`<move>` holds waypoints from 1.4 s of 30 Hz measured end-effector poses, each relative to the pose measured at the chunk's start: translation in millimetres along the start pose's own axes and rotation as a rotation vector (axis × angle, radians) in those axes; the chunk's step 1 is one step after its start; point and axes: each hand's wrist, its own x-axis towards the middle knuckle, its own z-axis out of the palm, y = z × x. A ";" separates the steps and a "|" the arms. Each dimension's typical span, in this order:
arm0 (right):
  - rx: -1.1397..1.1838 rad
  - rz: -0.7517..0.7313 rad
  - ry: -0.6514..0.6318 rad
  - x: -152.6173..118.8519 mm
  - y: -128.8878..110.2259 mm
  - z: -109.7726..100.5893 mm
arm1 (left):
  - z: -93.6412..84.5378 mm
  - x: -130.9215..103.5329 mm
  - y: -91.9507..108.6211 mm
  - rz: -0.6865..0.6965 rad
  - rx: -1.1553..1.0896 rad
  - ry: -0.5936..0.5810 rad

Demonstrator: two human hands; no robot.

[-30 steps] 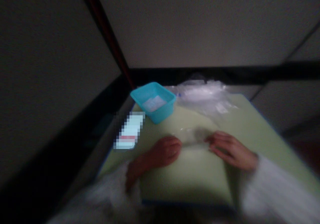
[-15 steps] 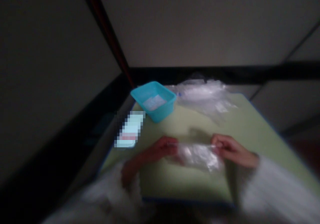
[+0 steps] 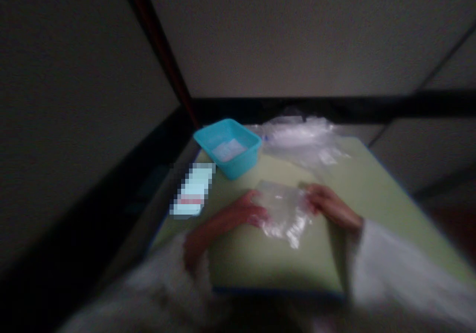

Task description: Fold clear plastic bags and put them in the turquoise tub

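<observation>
A clear plastic bag (image 3: 283, 209) is stretched between my two hands, low over the front half of the table. Its lower edge is crinkled and shiny. My left hand (image 3: 253, 209) grips the bag's left side, with some fingers showing through the film. On the right side, the fingers of my right hand (image 3: 320, 201) are closed on the bag, its fingertips partly blurred. Whether anything lies inside the bag I cannot tell.
A turquoise plastic basket (image 3: 241, 168) with white flat pieces (image 3: 229, 149) inside stands at the table's back left. Beside it lies a heap of clear plastic bags (image 3: 303, 135). A pixelated pale panel (image 3: 195, 189) is at the left edge of the yellow-green table (image 3: 372, 189). Walls stand close behind and left.
The bag has turned from a narrow, bunched shape to a broader, flatter one. My right hand has moved left and slightly up; my left hand has risen a little.
</observation>
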 end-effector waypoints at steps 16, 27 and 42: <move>-0.439 0.079 -0.443 -17.8 -29.2 -30.3 | -6.4 28.6 7.5 0.166 0.441 0.686; -1.114 -0.584 -0.490 -11.7 -0.2 -15.3 | 3.8 22.8 4.3 0.242 0.704 0.490; -1.244 -0.606 -0.385 -7.2 7.7 -8.9 | 10.1 15.3 12.5 0.167 0.823 0.354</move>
